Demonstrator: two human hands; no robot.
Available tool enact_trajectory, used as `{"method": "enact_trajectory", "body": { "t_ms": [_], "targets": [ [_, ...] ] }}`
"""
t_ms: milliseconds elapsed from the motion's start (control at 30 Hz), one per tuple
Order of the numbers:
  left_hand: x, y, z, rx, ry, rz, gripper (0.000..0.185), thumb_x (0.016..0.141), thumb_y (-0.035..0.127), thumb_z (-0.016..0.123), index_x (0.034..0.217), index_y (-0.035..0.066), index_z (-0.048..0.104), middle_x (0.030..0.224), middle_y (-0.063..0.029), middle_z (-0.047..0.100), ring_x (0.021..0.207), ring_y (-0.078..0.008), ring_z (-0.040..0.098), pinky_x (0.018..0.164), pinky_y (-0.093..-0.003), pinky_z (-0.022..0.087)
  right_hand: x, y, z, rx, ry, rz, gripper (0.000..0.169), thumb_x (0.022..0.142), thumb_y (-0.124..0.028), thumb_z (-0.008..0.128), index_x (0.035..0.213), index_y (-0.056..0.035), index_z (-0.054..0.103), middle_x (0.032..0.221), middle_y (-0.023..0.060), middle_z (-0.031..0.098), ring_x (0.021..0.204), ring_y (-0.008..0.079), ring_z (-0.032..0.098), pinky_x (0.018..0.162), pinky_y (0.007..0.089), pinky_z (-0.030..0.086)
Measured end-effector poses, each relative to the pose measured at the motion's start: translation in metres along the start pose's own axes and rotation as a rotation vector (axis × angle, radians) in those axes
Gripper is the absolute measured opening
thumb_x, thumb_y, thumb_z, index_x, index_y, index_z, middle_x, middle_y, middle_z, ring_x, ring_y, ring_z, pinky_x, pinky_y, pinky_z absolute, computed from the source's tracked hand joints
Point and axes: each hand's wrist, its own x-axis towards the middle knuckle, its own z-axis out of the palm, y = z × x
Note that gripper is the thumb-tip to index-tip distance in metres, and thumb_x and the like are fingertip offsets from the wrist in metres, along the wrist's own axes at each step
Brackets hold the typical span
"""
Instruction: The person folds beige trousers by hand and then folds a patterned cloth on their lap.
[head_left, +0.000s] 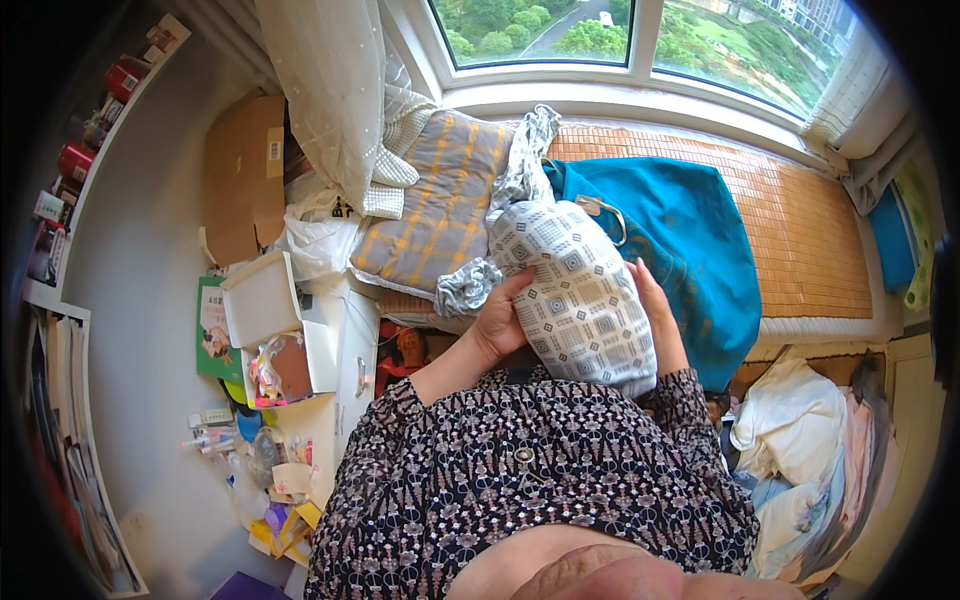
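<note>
Between my two hands is a stuffed fabric pillow (581, 300), white with grey squares and diamonds. My left hand (504, 316) grips its left side, thumb on top. My right hand (657, 307) lies flat along its right side, fingers pointing up and partly hidden behind it. Crumpled grey-and-white ruffled cloth (525, 161) reaches from the pillow's top towards the window, and another ruffled piece (466, 286) lies left of the pillow. A teal cloth bag (675, 247) with a pale handle loop (611, 221) is spread to the right. A grey-and-yellow plaid cushion (431, 202) lies to the left.
A bamboo mat (814, 240) covers the window seat. At the left stand a cardboard box (244, 180), a white plastic bag (319, 236) and an open white box (262, 300) on a cluttered desk. Piled clothes (795, 420) are at the lower right. A sheer curtain (330, 90) hangs at the upper left.
</note>
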Motion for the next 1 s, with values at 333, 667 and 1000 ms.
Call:
{"method": "enact_trajectory", "body": {
  "t_ms": [333,667,1000],
  "targets": [
    [-0.005,0.039,-0.023,0.174,0.299,0.117,0.034,0.093,0.018,0.048,0.121,0.000,0.051,0.118,-0.0141,0.059,0.107,-0.0255,0.058,0.095,-0.0422,0.046,0.032,0.014,0.049,0.023,-0.057,0.244,0.064,0.093,-0.053,0.041,0.130,-0.0013,0.045,0.124,0.0151,0.055,0.105,0.0251,0.059,0.090,0.0384,0.049],
    [-0.001,0.117,-0.020,0.588,0.344,0.398,0.033,0.086,0.007,0.056,0.118,0.000,0.051,0.113,-0.0096,0.060,0.100,-0.0215,0.060,0.088,-0.0349,0.050,0.092,0.053,0.105,-0.720,-0.174,-0.260,0.049,0.088,-0.022,0.061,0.128,0.0001,0.044,0.113,0.0091,0.058,0.101,0.0138,0.054,0.088,0.0290,0.044],
    [0.034,0.140,-0.048,2.218,0.788,1.422,0.085,0.079,0.031,0.068,0.144,0.006,0.020,0.143,-0.0252,0.026,0.129,-0.0385,0.034,0.103,-0.0462,0.032,0.192,0.073,0.094,-0.873,-0.161,-0.323,0.051,0.087,-0.033,0.062,0.122,0.0011,0.047,0.106,0.0112,0.061,0.094,0.0149,0.057,0.080,0.0300,0.048]
  ]
}}
